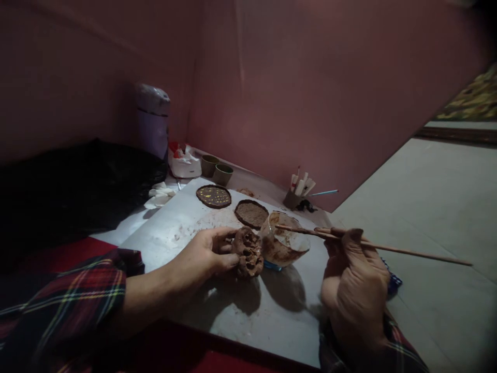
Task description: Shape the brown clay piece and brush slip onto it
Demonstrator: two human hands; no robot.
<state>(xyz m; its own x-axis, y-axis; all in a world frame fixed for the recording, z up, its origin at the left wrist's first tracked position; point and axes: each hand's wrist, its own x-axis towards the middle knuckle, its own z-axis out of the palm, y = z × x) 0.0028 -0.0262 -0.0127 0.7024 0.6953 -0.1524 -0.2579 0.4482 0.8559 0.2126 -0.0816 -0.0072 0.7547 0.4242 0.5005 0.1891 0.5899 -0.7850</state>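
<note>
My left hand (212, 254) is closed around the side of a brown clay piece (248, 254) with several deep hollows in its face. It is held above the white work sheet. In my right hand (355, 285) is a long thin stick (411, 252), gripped like a pen and smeared with brown. Its left end reaches over the rim of a clear cup (285, 254) that is stained with brown clay. The cup stands between my hands, just right of the clay piece. I cannot tell whether the stick touches the cup.
Behind lie two flat round clay discs, one yellow-flecked (213, 197) and one plain (251, 213). Two small dark pots (223, 175) stand near the wall. A holder with white sticks (295, 198) is at the back right. A black plastic bag (77, 181) lies left.
</note>
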